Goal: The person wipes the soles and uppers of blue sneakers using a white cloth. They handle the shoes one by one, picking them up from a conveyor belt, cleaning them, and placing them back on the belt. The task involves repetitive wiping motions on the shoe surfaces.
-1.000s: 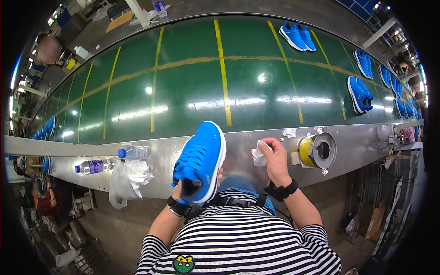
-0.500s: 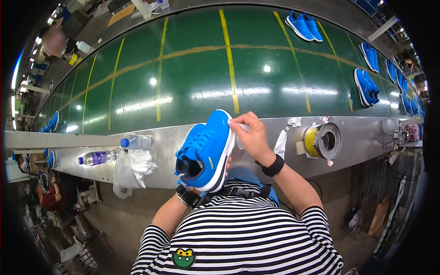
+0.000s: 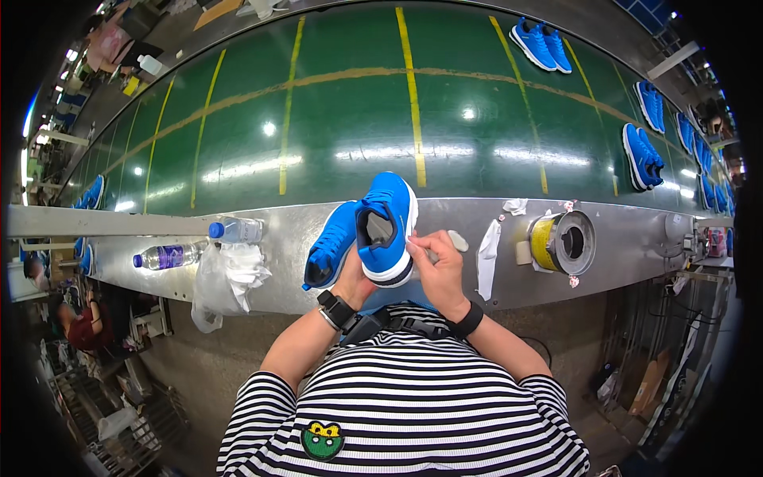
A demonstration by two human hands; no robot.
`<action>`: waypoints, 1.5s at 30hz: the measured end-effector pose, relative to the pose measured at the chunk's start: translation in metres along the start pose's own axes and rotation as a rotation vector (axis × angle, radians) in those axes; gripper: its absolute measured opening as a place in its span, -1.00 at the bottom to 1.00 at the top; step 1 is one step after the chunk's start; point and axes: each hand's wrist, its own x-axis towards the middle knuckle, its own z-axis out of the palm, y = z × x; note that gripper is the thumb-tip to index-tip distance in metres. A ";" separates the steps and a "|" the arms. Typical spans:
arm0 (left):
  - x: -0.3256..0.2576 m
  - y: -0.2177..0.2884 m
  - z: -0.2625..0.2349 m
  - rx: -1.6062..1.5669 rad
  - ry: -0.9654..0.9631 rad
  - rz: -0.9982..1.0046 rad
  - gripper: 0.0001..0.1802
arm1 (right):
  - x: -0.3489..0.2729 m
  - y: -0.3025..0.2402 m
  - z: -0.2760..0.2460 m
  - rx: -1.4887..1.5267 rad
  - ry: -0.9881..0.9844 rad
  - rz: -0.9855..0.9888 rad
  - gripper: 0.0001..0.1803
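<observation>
Two blue sneakers with white soles are held together over the metal bench. My left hand (image 3: 352, 284) grips them from below, its fingers partly hidden behind the shoes. The right sneaker (image 3: 387, 226) shows its dark opening and has its heel toward me; the left sneaker (image 3: 331, 248) is tilted beside it, laces showing. Close against the right sneaker's side, my right hand (image 3: 439, 269) is closed in a pinch on a small pale cloth (image 3: 433, 255), mostly covered by the fingers. A pale oval piece (image 3: 458, 241) shows just past that hand; whether it belongs to the cloth is unclear.
Beyond the bench (image 3: 604, 274) runs a green conveyor belt (image 3: 342, 119) carrying several blue sneakers (image 3: 640, 155). Two bottles (image 3: 169, 256) and a plastic bag of white paper (image 3: 238, 270) lie left. A white strip (image 3: 488, 258) and a yellow-wound reel (image 3: 561, 241) lie right.
The right sneaker has turned, its opening now facing up toward me. My right hand moved from the toe down toward the heel. The belt with its shoes has shifted slightly right.
</observation>
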 end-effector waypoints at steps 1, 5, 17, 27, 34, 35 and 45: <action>0.001 0.000 0.006 0.014 -0.040 -0.039 -0.50 | -0.003 -0.003 -0.003 0.002 -0.018 0.031 -0.90; 0.021 -0.006 -0.008 0.061 -0.192 -0.073 -0.49 | -0.017 -0.012 -0.027 0.031 -0.137 0.149 -0.91; 0.046 -0.025 -0.101 0.737 0.273 -0.041 -0.73 | 0.001 0.110 -0.115 -0.864 0.105 -0.061 -0.57; -0.073 0.064 -0.084 1.584 0.454 0.964 -0.52 | -0.058 0.085 -0.015 -0.060 -0.364 0.400 -0.17; -0.023 0.096 -0.127 1.159 0.256 0.032 -0.56 | -0.048 0.120 0.027 0.074 -0.185 0.553 -0.40; -0.026 0.096 -0.118 1.002 0.305 -0.085 -0.58 | -0.047 0.101 0.023 0.270 -0.185 0.652 -0.43; -0.039 0.087 -0.103 0.579 0.128 -0.158 -0.74 | -0.042 0.061 0.005 0.657 -0.143 0.743 -0.61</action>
